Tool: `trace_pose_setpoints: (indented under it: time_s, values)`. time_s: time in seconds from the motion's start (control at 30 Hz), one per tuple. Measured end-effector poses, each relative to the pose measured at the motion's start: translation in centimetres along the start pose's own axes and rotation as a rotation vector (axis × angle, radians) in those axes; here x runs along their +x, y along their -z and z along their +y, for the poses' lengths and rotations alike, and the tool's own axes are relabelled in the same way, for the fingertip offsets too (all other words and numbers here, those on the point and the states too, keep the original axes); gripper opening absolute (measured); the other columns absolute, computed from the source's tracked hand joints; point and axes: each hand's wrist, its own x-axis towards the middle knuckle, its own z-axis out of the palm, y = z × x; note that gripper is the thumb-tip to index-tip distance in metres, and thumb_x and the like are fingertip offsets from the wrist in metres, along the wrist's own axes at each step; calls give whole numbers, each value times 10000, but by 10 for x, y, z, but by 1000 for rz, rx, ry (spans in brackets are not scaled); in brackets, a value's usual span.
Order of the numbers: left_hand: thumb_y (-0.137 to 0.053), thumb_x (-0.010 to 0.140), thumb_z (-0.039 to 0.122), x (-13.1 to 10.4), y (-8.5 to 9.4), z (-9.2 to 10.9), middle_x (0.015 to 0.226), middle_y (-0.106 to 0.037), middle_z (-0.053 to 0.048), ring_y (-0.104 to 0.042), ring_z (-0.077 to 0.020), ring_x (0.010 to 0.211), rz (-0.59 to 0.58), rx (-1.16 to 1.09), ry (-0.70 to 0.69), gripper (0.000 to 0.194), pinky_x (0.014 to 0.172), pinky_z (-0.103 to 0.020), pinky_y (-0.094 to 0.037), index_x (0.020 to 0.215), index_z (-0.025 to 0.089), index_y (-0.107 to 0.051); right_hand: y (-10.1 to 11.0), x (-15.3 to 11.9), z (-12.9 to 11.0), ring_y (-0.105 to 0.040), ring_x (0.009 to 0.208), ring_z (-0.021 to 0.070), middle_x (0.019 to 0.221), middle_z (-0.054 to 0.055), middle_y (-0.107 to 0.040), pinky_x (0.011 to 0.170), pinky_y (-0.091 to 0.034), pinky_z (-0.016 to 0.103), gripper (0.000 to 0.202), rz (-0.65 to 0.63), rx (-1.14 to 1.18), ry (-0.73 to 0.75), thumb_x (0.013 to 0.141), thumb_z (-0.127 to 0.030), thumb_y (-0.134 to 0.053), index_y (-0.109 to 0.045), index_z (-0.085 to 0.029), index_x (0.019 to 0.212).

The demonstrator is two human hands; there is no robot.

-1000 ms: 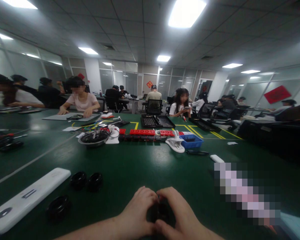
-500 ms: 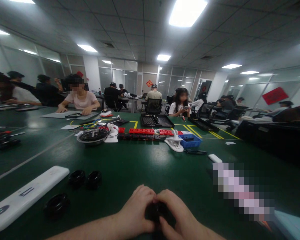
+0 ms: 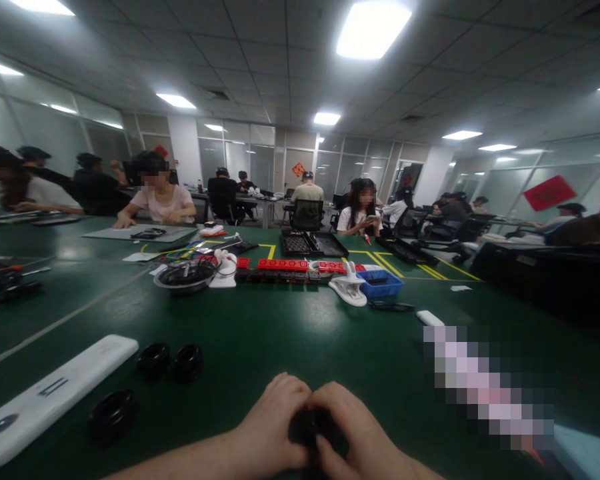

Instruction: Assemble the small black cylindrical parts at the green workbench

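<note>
My left hand [image 3: 275, 423] and my right hand [image 3: 355, 430] meet at the bottom centre, low over the green table [image 3: 220, 373]. Both are closed around a dark black object [image 3: 307, 427], mostly hidden by fingers and too dark to make out fully. Left of them lie three black rings: one [image 3: 153, 361] beside another [image 3: 188, 362], and a third [image 3: 113, 415] nearer to me. A long white device [image 3: 60, 397] rests at the far left of these rings.
A white clip stand [image 3: 349, 287] and a blue bin [image 3: 380, 283] stand beyond my hands, near red strips [image 3: 283, 264] and a round tray [image 3: 185, 275] of cables. At the right lies a blurred-out long item [image 3: 485, 387]. A person [image 3: 157, 193] sits across the table.
My hands stay together around the black object, with only a slight shift of the fingers. Across the table, the seated person's arm has moved a little.
</note>
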Motion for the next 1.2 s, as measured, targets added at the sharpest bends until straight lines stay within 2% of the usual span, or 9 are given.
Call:
trace_pose_setpoints:
  time_s: [0.1, 0.27, 0.43, 0.53, 0.63, 0.73, 0.8, 1.07, 1.2]
  values:
    - [-720, 567, 255, 1, 1, 0, 903, -542, 3, -487, -199, 870, -10, -1, 0, 344, 934, -377, -284, 872, 207, -566, 1, 2, -2, -509, 829, 210, 923, 79, -556, 758, -431, 357, 412, 21, -2, 2, 594, -90, -478, -480, -162, 1000]
    - [-716, 586, 273, -1, -2, -2, 934, -549, -3, -490, -200, 887, 7, 11, -39, 327, 920, -360, -293, 873, 209, -574, 0, 3, -5, -501, 784, 220, 873, 85, -549, 715, -435, 374, 240, 0, -54, -210, 664, -149, -551, -509, -156, 900]
    - [-716, 571, 257, -1, 1, 1, 888, -556, -2, -502, -198, 851, 20, 8, -37, 328, 883, -354, -326, 863, 198, -578, 1, -1, -2, -517, 814, 208, 898, 88, -563, 740, -439, 350, 276, -1, -17, -83, 709, -114, -505, -495, -155, 982]
    - [-723, 568, 258, 0, 3, 3, 899, -563, -7, -503, -204, 862, 10, -3, -21, 337, 900, -372, -314, 866, 194, -579, 3, 0, -2, -512, 873, 210, 965, 88, -558, 787, -428, 355, 362, -11, -16, -15, 680, -92, -501, -475, -166, 1034]
    - [-737, 572, 278, 0, 2, 0, 924, -564, -7, -499, -208, 886, 13, -7, -36, 343, 922, -382, -291, 866, 197, -579, 3, 3, -2, -504, 876, 228, 975, 96, -548, 789, -422, 381, 384, -17, -42, -49, 647, -129, -548, -476, -153, 1024]
    - [-752, 566, 289, -1, -1, -2, 924, -561, -7, -496, -203, 883, 30, -2, -60, 348, 881, -346, -325, 851, 194, -576, 1, 4, -1, -506, 797, 230, 877, 85, -553, 718, -433, 383, 273, -14, -102, -181, 665, -177, -583, -504, -150, 925]
    - [-763, 549, 283, -1, -2, -2, 914, -560, -9, -497, -199, 865, 41, 5, -59, 370, 831, -322, -354, 854, 191, -576, -1, 2, 0, -509, 775, 218, 856, 73, -557, 696, -436, 365, 241, -16, -110, -209, 688, -176, -581, -509, -158, 917]
    - [-734, 574, 324, -1, -3, -4, 881, -546, -5, -492, -194, 830, 47, 48, -56, 321, 782, -313, -370, 815, 191, -569, 7, 0, -4, -526, 827, 200, 938, 77, -575, 749, -439, 345, 348, -12, -66, 10, 730, -134, -479, -467, -171, 1075]
    - [-734, 580, 323, 0, -2, -4, 874, -534, -2, -485, -196, 839, 22, 61, -51, 330, 767, -300, -375, 833, 193, -568, 8, 4, -5, -525, 833, 218, 941, 84, -576, 751, -442, 363, 346, -52, -80, -46, 696, -184, -531, -491, -160, 1039]
